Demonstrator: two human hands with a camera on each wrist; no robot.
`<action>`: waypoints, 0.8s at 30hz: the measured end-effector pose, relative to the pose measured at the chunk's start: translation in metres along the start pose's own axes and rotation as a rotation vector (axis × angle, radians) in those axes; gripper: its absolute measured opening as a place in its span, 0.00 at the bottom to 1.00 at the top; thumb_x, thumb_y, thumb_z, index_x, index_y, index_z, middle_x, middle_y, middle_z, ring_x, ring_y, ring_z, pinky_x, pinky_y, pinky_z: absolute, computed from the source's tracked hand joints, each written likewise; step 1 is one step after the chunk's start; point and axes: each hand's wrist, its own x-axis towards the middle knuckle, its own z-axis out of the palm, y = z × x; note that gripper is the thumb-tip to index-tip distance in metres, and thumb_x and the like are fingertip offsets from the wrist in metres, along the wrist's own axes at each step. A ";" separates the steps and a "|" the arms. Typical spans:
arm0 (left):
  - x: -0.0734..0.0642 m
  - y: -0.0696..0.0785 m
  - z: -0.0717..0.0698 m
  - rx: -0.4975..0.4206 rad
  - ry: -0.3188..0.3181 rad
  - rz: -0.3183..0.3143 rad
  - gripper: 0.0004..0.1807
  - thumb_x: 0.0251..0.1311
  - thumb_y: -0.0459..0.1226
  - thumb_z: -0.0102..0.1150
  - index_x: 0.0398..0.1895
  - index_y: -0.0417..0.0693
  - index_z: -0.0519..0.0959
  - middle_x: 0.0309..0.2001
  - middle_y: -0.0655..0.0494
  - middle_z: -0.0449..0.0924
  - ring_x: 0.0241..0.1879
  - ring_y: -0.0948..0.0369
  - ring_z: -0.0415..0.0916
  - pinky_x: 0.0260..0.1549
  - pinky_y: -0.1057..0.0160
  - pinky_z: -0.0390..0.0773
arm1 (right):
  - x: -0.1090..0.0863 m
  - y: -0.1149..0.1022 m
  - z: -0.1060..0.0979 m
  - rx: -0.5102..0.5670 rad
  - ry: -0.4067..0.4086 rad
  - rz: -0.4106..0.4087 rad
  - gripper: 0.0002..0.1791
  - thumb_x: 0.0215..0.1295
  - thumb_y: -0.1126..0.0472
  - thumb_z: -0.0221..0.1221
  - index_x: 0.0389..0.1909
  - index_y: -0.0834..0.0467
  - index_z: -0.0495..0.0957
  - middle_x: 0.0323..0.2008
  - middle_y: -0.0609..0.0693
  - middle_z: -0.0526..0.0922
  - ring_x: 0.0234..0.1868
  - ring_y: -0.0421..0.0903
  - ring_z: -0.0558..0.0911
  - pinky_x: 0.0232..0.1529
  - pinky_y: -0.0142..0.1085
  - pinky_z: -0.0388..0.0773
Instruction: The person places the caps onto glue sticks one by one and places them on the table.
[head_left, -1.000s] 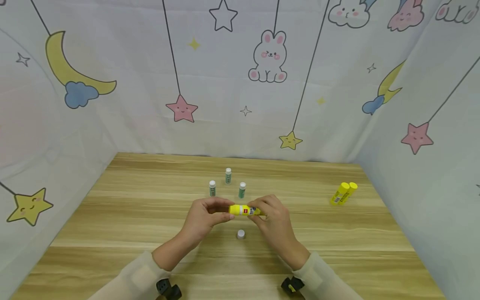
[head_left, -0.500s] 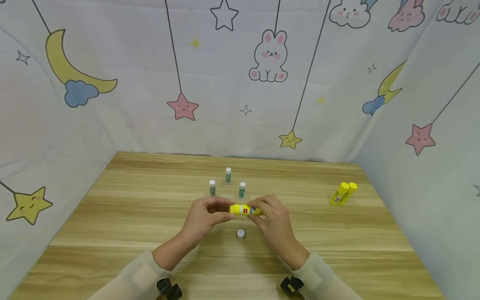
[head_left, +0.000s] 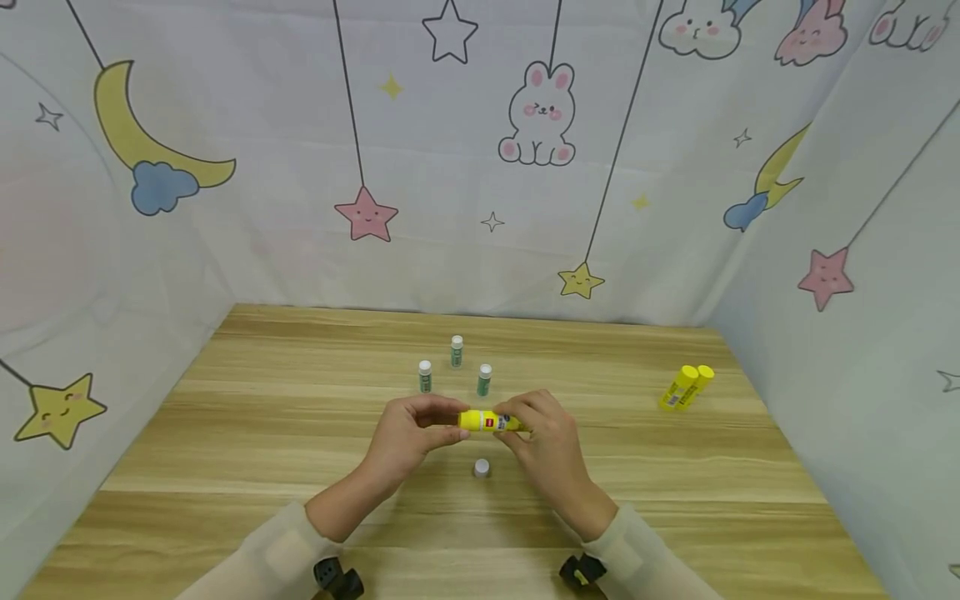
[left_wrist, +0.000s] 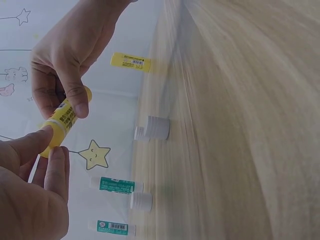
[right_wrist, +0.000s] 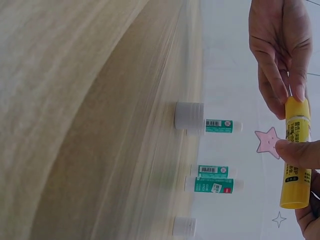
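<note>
Both hands hold a yellow glue stick point(head_left: 487, 421) level above the table, seen in all views. My left hand point(head_left: 405, 433) pinches its left end, the yellow cap, between thumb and fingertips. Around the barrel's right part my right hand point(head_left: 551, 437) grips with thumb and fingers. The yellow cap appears seated on the barrel. Below the hands a small white cylinder point(head_left: 482, 468) stands on the table. Both wrist views show more such white pieces, including a ribbed white cylinder point(left_wrist: 158, 128) and another white cylinder point(right_wrist: 184, 226), which the hands hide from the head view.
Three green glue sticks with white tops, one of them a rear green glue stick point(head_left: 457, 352), stand upright behind the hands. Two yellow glue sticks point(head_left: 678, 388) stand together at the right. A printed curtain point(head_left: 450, 150) encloses the wooden table point(head_left: 300, 358) at the back and sides.
The hands and the glue stick stay nearly in place. The label on the barrel has turned very slightly; the head view shifts a little.
</note>
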 end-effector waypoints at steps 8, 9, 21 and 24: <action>0.000 -0.001 0.001 0.006 0.002 0.011 0.16 0.53 0.31 0.76 0.46 0.45 0.88 0.45 0.49 0.87 0.46 0.54 0.84 0.42 0.65 0.85 | 0.000 -0.002 -0.001 -0.005 -0.004 0.010 0.18 0.44 0.69 0.80 0.38 0.55 0.88 0.38 0.43 0.85 0.43 0.40 0.82 0.39 0.32 0.83; 0.000 -0.001 0.001 0.008 0.003 0.012 0.16 0.53 0.31 0.76 0.46 0.45 0.88 0.45 0.49 0.87 0.46 0.54 0.84 0.42 0.65 0.85 | 0.001 -0.002 -0.001 -0.006 -0.005 0.012 0.18 0.44 0.69 0.80 0.38 0.55 0.88 0.38 0.43 0.85 0.43 0.40 0.81 0.39 0.32 0.83; -0.001 0.000 0.001 0.005 0.017 -0.017 0.15 0.52 0.31 0.77 0.44 0.45 0.89 0.45 0.50 0.87 0.47 0.54 0.84 0.42 0.66 0.84 | 0.001 -0.002 -0.002 -0.023 -0.021 -0.026 0.18 0.44 0.69 0.79 0.39 0.56 0.88 0.39 0.44 0.84 0.43 0.40 0.81 0.41 0.32 0.83; -0.001 0.000 0.001 0.000 0.015 -0.019 0.15 0.51 0.31 0.77 0.44 0.44 0.89 0.46 0.50 0.87 0.47 0.54 0.84 0.43 0.66 0.84 | 0.001 -0.001 -0.002 -0.023 -0.026 -0.040 0.18 0.44 0.69 0.79 0.39 0.57 0.88 0.39 0.44 0.84 0.44 0.41 0.81 0.42 0.32 0.83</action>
